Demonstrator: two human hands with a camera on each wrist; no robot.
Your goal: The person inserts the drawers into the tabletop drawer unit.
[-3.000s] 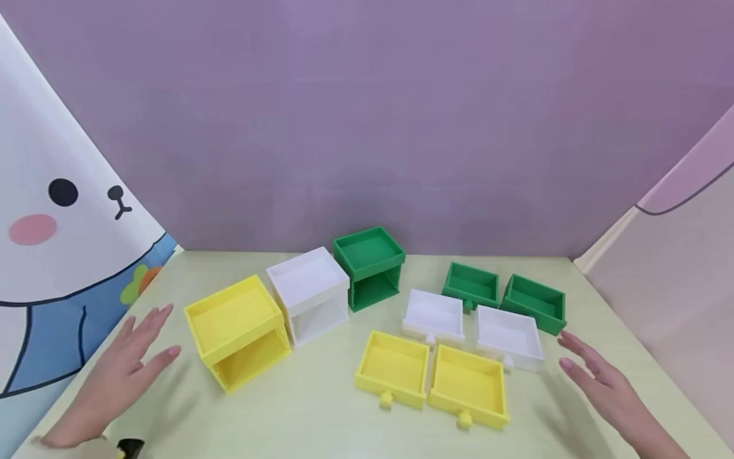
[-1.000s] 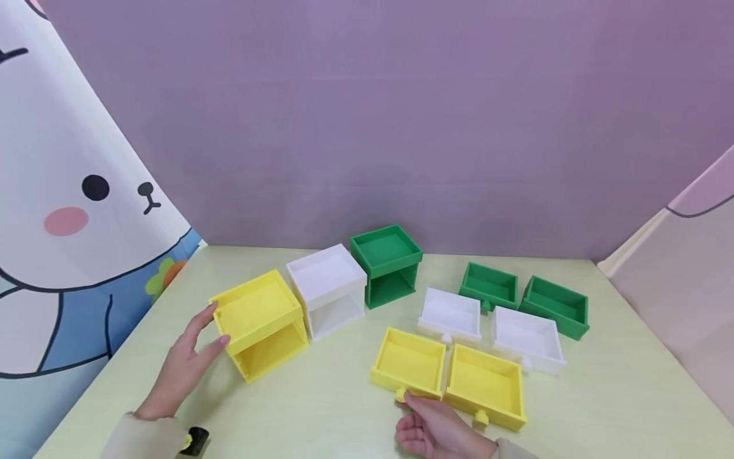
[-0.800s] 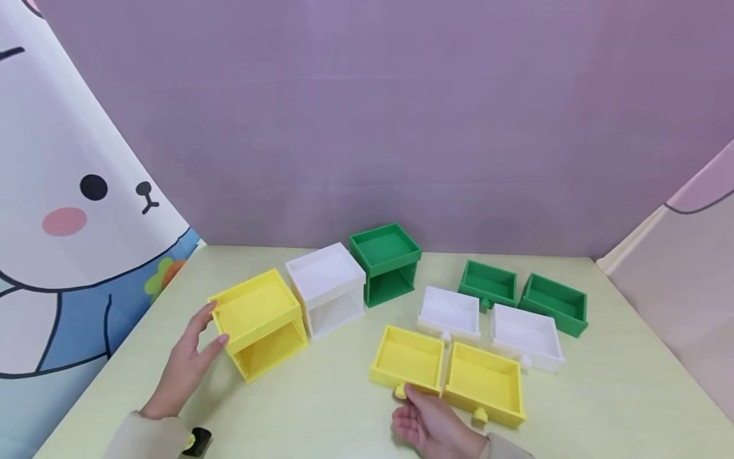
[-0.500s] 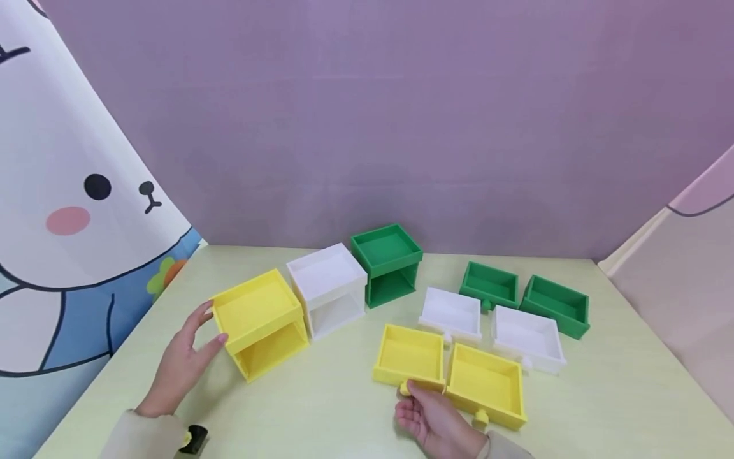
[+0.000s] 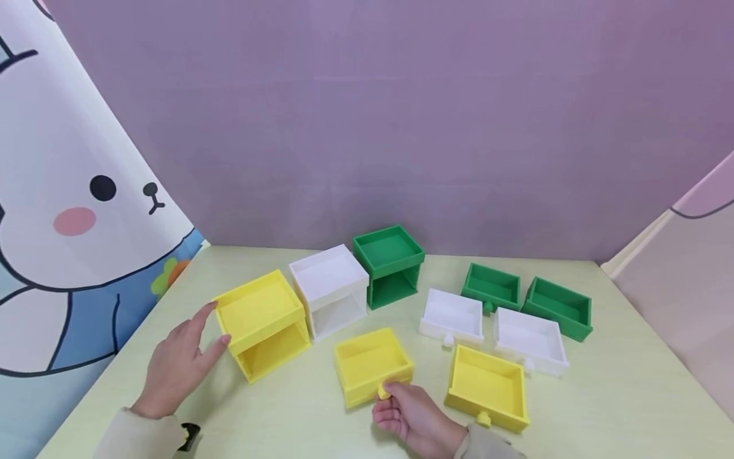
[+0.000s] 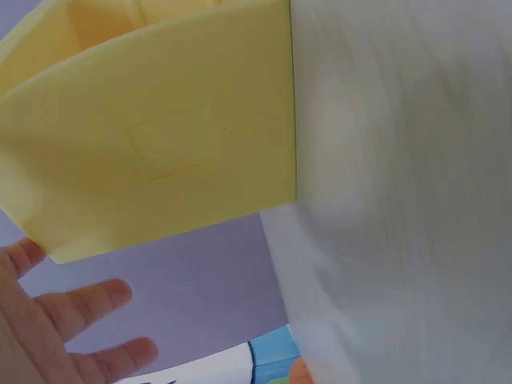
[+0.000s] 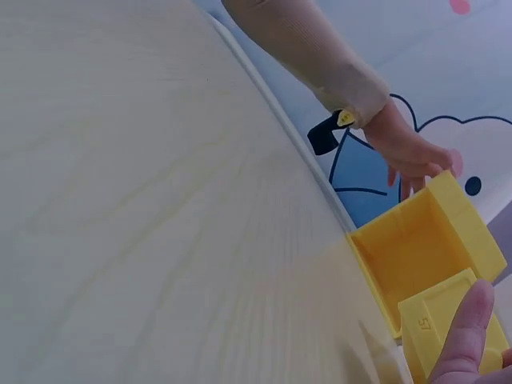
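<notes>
Right grip (image 5: pixel 415 419): thumb and curled fingers together, clamped on the knob (image 5: pixel 382 393) of a yellow drawer (image 5: pixel 369 362). Left grip (image 5: pixel 176 368): thumb and fingers apart, tips at the left side of the yellow cabinet (image 5: pixel 258 306). Drawer lies between cabinet and second yellow drawer (image 5: pixel 489 386), hollow upward, knob toward person and slightly right. Long axis: cannot tell. Contact with tabletop (image 5: pixel 287 421): cannot tell.
</notes>
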